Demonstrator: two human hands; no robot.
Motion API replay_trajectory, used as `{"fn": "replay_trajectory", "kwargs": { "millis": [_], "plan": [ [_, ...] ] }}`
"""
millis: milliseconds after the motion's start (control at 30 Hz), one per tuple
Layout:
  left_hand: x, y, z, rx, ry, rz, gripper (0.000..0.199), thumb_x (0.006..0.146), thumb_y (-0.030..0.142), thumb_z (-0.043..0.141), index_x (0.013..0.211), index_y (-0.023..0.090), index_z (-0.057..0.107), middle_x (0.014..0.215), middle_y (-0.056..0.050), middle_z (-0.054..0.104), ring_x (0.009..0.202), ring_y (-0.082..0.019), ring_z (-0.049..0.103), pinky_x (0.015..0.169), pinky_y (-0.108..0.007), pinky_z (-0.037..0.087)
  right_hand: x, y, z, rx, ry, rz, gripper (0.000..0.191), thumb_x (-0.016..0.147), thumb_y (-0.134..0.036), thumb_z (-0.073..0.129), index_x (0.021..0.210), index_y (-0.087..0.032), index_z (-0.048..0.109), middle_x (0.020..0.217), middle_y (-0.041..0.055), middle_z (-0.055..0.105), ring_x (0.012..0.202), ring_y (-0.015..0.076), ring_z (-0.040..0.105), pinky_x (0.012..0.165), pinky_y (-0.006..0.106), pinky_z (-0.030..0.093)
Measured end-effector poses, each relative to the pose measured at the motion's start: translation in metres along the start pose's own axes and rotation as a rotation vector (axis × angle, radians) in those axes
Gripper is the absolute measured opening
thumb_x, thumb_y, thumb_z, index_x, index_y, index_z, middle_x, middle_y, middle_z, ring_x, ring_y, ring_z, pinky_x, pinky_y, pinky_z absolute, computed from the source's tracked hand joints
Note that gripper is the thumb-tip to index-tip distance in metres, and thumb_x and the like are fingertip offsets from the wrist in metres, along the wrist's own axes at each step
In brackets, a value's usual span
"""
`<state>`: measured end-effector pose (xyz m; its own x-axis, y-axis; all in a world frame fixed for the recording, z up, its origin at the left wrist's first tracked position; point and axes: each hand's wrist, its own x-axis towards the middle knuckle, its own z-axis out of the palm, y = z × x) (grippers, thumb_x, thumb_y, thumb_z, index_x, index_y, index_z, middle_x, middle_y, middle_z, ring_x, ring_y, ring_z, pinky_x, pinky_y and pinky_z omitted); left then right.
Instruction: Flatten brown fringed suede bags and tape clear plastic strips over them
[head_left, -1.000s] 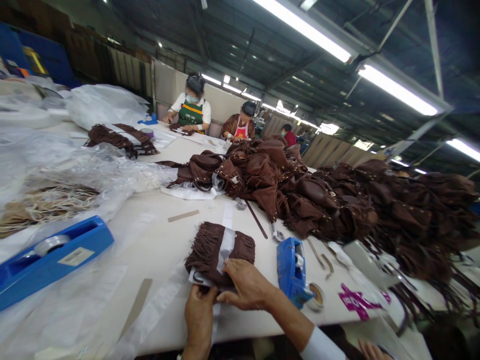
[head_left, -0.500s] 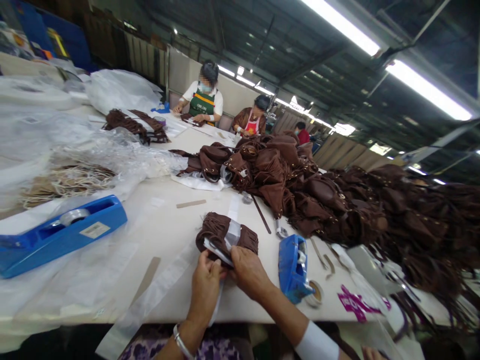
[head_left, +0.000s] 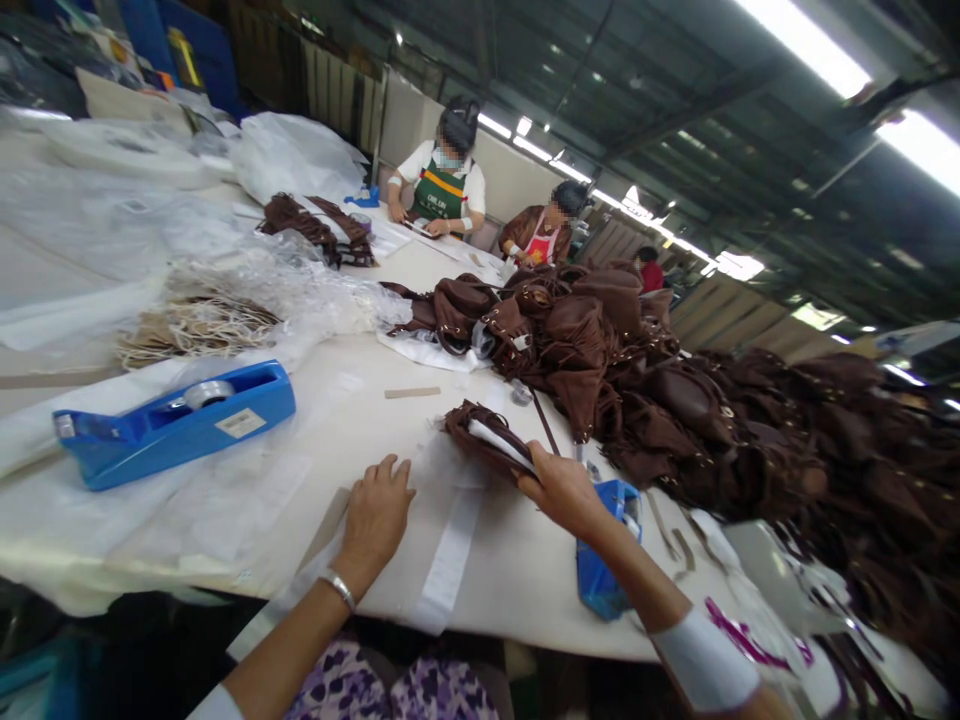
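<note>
Brown fringed material (head_left: 480, 420) tilts over our table (head_left: 352, 400), pinched at one end by our right hand (head_left: 568, 490); our left hand (head_left: 377, 517), fingers slightly spread, holds nothing. With only one end gripped, we could let the white layer (head_left: 495, 437) slip out.

Since 0.5 s ago: left grip (head_left: 377, 512) has let go of bag (head_left: 484, 440) and moved out to its 8 o'clock, now loosely spread. Right grip (head_left: 564, 490) alone now holds bag, at its 4 o'clock end. Bag tipped up further. White strip (head_left: 452, 560), at bag's 7 o'clock, now more exposed on table (head_left: 525, 590).
</note>
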<state>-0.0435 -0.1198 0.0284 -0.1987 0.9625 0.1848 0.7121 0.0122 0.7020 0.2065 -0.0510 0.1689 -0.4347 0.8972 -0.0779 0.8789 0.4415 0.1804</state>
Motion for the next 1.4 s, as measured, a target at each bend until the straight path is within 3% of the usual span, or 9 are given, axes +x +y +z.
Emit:
{"fn": "replay_trajectory", "kwargs": {
  "millis": [100,267,400,600,700,833,1067,1267,1400],
  "plan": [
    [0.001,-0.002,0.008,0.163,-0.052,0.128,0.042,0.09,0.015,0.047,0.131,0.024,0.056,0.147,-0.014,0.047,0.125,-0.034,0.047,0.099,-0.052,0.04,0.014,0.011,-0.013,-0.047,-0.008,0.022,0.024,0.096,-0.042,0.046,0.105,-0.02,0.047,0.081,0.0057,0.07,0.071,0.0227,0.066,0.057,0.028,0.025],
    [0.0,-0.004,0.008,0.33,-0.084,0.217,0.034,0.091,0.014,0.045,0.119,0.018,0.064,0.144,-0.017,0.05,0.12,-0.035,0.049,0.092,-0.05,0.042,0.031,0.031,-0.034,-0.038,0.021,0.046,0.024,0.095,-0.042,0.049,0.102,-0.019,0.049,0.083,0.0061,0.069,0.073,0.0221,0.065,0.059,0.027,0.025],
    [0.009,0.008,0.008,0.366,-0.074,0.258,0.036,0.092,0.018,0.046,0.126,0.013,0.057,0.147,-0.019,0.046,0.125,-0.034,0.045,0.099,-0.049,0.039,0.032,0.039,-0.048,-0.021,0.049,0.026,0.024,0.095,-0.042,0.048,0.1,-0.019,0.05,0.078,0.0042,0.067,0.071,0.021,0.063,0.058,0.027,0.025],
    [0.05,0.036,0.042,0.299,-0.156,0.352,0.062,0.079,0.034,0.07,0.135,0.015,0.051,0.144,-0.015,0.049,0.123,-0.033,0.046,0.096,-0.046,0.041,0.025,0.041,-0.059,0.023,0.066,0.003,0.025,0.095,-0.043,0.047,0.101,-0.019,0.05,0.077,0.0035,0.066,0.07,0.0203,0.062,0.058,0.026,0.025],
    [0.065,0.04,0.057,0.257,-0.214,0.386,0.045,0.075,0.035,0.073,0.116,0.019,0.065,0.139,-0.014,0.053,0.123,-0.035,0.046,0.093,-0.047,0.042,0.021,0.043,-0.062,0.04,0.07,0.008,0.025,0.094,-0.042,0.049,0.103,-0.019,0.049,0.077,0.0031,0.066,0.07,0.0203,0.062,0.058,0.026,0.025],
    [0.074,0.042,0.064,0.194,-0.258,0.408,0.016,0.085,0.025,0.058,0.091,0.019,0.072,0.133,-0.012,0.059,0.125,-0.034,0.044,0.095,-0.047,0.038,0.016,0.047,-0.067,0.043,0.075,0.034,0.024,0.094,-0.042,0.05,0.102,-0.02,0.049,0.077,0.0028,0.066,0.07,0.0202,0.062,0.058,0.025,0.025],
    [0.077,0.059,0.05,0.008,-0.313,0.312,0.024,0.089,0.019,0.045,0.096,0.016,0.068,0.112,-0.015,0.067,0.114,-0.029,0.054,0.098,-0.045,0.036,0.01,0.058,-0.076,0.024,0.111,0.066,0.022,0.094,-0.04,0.05,0.103,-0.02,0.048,0.082,0.0033,0.069,0.072,0.0197,0.064,0.059,0.026,0.024],
    [0.067,0.079,0.047,-0.295,-0.432,0.044,0.018,0.088,0.027,0.047,0.09,0.019,0.062,0.067,-0.004,0.068,0.071,-0.02,0.067,0.076,-0.035,0.046,0.009,0.064,-0.077,-0.001,0.141,0.089,0.02,0.095,-0.038,0.049,0.104,-0.02,0.047,0.085,0.0038,0.071,0.074,0.0202,0.066,0.06,0.027,0.025],
    [0.058,0.09,0.054,-0.576,-0.516,-0.171,0.025,0.08,0.027,0.057,0.1,0.014,0.061,0.078,-0.006,0.071,0.064,-0.017,0.068,0.064,-0.028,0.049,0.009,0.061,-0.073,-0.025,0.137,0.107,0.022,0.095,-0.038,0.048,0.108,-0.02,0.047,0.092,0.0062,0.072,0.078,0.0214,0.067,0.062,0.027,0.028]
  ]
}}
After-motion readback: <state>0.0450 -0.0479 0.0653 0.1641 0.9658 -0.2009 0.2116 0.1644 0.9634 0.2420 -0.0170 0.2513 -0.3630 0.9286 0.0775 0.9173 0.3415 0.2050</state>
